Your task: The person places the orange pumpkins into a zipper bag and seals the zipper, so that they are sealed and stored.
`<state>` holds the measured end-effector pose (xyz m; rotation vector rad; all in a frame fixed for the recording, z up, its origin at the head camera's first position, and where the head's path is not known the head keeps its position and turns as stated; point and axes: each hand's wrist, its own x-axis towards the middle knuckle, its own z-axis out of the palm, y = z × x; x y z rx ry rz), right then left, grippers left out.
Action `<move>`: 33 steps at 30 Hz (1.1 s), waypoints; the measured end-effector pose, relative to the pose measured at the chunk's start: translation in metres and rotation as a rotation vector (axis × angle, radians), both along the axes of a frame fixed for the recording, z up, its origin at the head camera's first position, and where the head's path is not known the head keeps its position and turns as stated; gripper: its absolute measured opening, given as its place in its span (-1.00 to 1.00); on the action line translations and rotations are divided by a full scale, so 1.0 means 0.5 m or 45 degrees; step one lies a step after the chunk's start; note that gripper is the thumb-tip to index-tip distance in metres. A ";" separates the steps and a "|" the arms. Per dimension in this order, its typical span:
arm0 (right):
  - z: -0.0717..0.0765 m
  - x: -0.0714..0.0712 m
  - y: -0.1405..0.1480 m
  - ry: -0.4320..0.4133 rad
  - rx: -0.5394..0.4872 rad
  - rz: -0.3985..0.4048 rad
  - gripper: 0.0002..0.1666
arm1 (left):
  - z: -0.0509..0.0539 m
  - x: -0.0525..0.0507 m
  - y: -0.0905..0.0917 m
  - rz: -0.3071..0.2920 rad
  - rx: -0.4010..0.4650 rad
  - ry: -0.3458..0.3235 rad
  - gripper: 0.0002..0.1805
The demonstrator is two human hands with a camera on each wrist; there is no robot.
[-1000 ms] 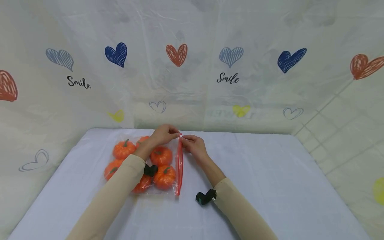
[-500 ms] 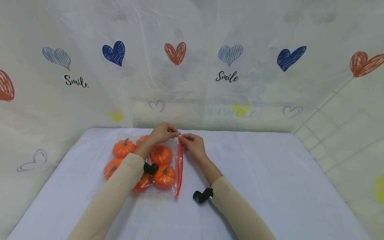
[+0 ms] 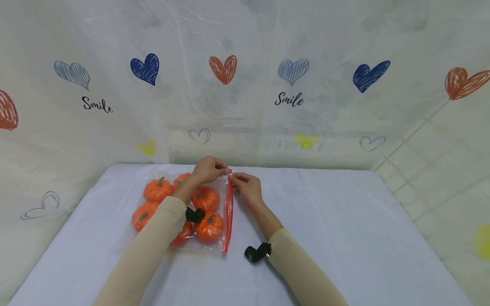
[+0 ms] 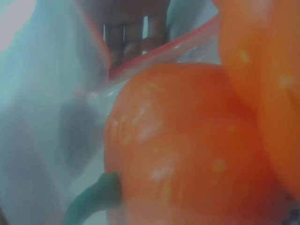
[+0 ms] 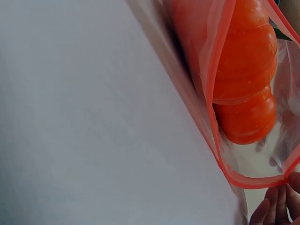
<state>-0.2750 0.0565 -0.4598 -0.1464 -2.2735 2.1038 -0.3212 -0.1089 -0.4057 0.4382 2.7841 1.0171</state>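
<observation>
A clear zip bag (image 3: pixel 218 247) with a red zip edge lies on the table, left of the middle in the head view. Several orange pumpkins (image 3: pixel 208 227) with green stems are inside it. My left hand (image 3: pixel 208 170) reaches over the bag and pinches the far end of its red edge. Just right of it, my right hand (image 3: pixel 249 187) pinches the same edge with thumb and fingers. The right wrist view shows the bag's red-rimmed mouth (image 5: pixel 215 117) gaping, with pumpkins (image 5: pixel 246 112) behind it. A pumpkin (image 4: pixel 187 140) fills much of the blurry left wrist view.
A white cloth covers the table (image 3: pixel 325 221). Behind it hangs a pale backdrop (image 3: pixel 252 106) printed with hearts and "Smile". Small black cameras sit on the left wrist (image 3: pixel 195 215) and the right wrist (image 3: pixel 257 252).
Both hands stay at the far end of the red edge with only slight shifts. The right forearm has moved a little left. The bag and pumpkins lie nearly as before.
</observation>
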 end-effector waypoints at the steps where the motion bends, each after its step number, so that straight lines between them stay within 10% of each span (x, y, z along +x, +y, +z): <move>1: -0.001 0.000 0.000 0.001 -0.003 -0.007 -0.74 | 0.000 -0.001 0.000 0.001 -0.003 0.006 -0.78; 21: -0.003 0.030 -0.006 -0.015 0.082 0.027 -0.73 | -0.015 -0.014 -0.010 0.103 0.049 0.076 -0.74; 33: -0.003 0.040 0.005 0.118 0.195 0.177 -0.75 | -0.018 -0.017 -0.039 -0.120 0.208 -0.001 -0.75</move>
